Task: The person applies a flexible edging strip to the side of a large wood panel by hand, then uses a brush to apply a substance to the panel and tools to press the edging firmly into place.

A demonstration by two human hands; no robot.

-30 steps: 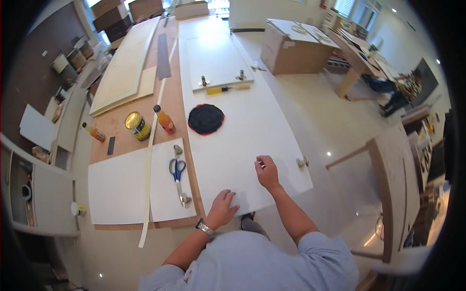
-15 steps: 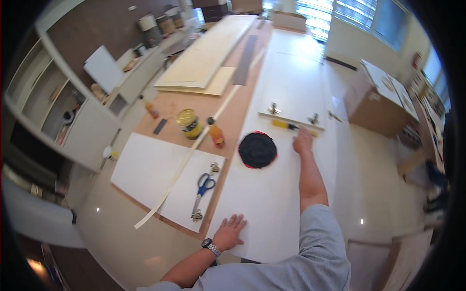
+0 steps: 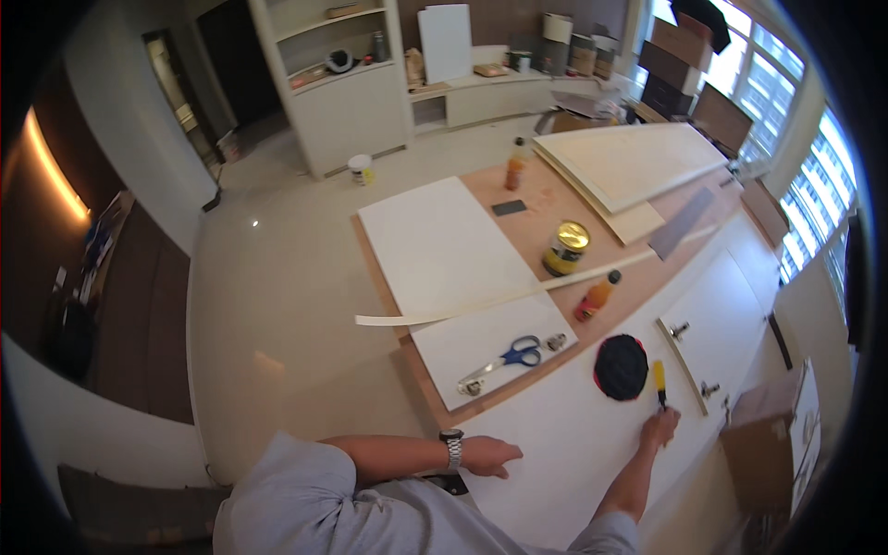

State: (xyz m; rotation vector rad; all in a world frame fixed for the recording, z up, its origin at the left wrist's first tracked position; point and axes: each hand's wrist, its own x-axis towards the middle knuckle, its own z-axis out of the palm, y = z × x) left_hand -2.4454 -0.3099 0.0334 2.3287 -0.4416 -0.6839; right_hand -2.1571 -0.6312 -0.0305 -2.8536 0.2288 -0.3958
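My right hand (image 3: 659, 428) is closed around the thin end of a yellow-and-black-handled tool (image 3: 659, 376), which looks like a screwdriver. Its handle points away from me over a long white board (image 3: 555, 425). Left of the tool lies a round black cloth-like thing (image 3: 620, 368) with a red edge. To its right is the edge of a white panel (image 3: 726, 301) carrying two metal hinges (image 3: 680, 330). At the board's near left, my left hand (image 3: 492, 457) holds nothing, its fingers stretched to the right. A watch (image 3: 451, 447) is on that wrist.
Blue-handled scissors (image 3: 518, 353) lie between metal hinges on another white panel (image 3: 435, 240). A long pale strip (image 3: 490, 306) crosses it. Nearby stand an orange bottle (image 3: 595, 298), a second bottle (image 3: 515, 166) and a yellow can (image 3: 565, 250). A cardboard box (image 3: 763, 435) is at right.
My view has swung left. The tool has come away from the panel's edge with my right hand on it. My left hand no longer lies flat with fingers spread.
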